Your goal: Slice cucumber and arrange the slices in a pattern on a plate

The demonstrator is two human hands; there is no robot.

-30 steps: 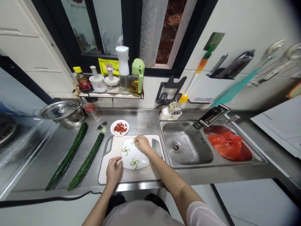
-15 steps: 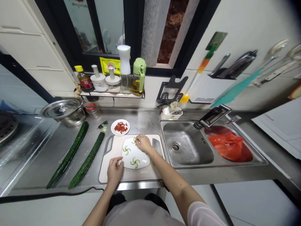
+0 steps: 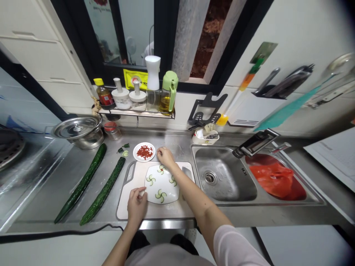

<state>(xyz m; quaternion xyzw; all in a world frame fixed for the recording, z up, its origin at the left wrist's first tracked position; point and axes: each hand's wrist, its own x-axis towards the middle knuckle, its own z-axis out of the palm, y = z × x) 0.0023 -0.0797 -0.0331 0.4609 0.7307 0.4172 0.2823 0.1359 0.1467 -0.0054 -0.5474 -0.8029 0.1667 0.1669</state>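
A white plate lies on the pale cutting board and bears several pinwheels of cucumber slices; the one at its far edge has a red bit at its centre. My left hand is at the plate's left edge, fingers bent, with nothing to be seen in it. Just right of a small white dish of red pieces, my right hand has its fingertips drawn together; whether they hold anything is too small to tell. A knife blade shows beyond my right forearm.
Two long cucumbers lie left of the board, with cucumber scraps behind. A lidded steel pot stands at the back left. The sink is on the right, its second basin holding a red bag. Bottles stand on a rack.
My right hand has moved from the plate's far pinwheel back to beside the dish of red pieces. The far pinwheel now shows with a red centre. My left hand stays by the plate.
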